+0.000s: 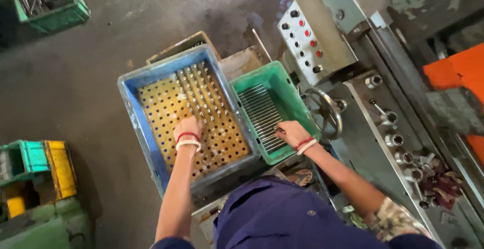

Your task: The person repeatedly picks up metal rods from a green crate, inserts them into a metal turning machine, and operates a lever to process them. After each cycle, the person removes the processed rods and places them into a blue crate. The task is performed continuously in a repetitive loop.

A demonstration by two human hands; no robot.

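A grey-green machine (403, 123) fills the space to the right of the fingers, with a slanted control panel (308, 39) of red and black buttons above them and a spoked handwheel (323, 112) just beyond the right hand's fingertips. A row of short metal cylinders (398, 138) stands along the machine bed, well right of that hand.

The blue plastic crate (132, 110) lies under the left hand (188, 130). Inside it is a yellow perforated tray (161, 107), and small metal pins (201, 90) stand upright in its holes, mostly ahead of the fingertips. The left hand's fingers are curled downward together onto the tray among the pins; whether they grip one cannot be told.

The green plastic crate (287, 95) touches the blue one's right wall. Thin metal rods (259, 115) lie side by side in it. The right hand (291, 133) rests at the near edge of the rods, fingers bent and close together on them; a firm grip cannot be confirmed.

Another green crate (50, 4) sits far beyond the fingers at upper left, and a green and yellow box (40, 163) lies left of the left forearm.
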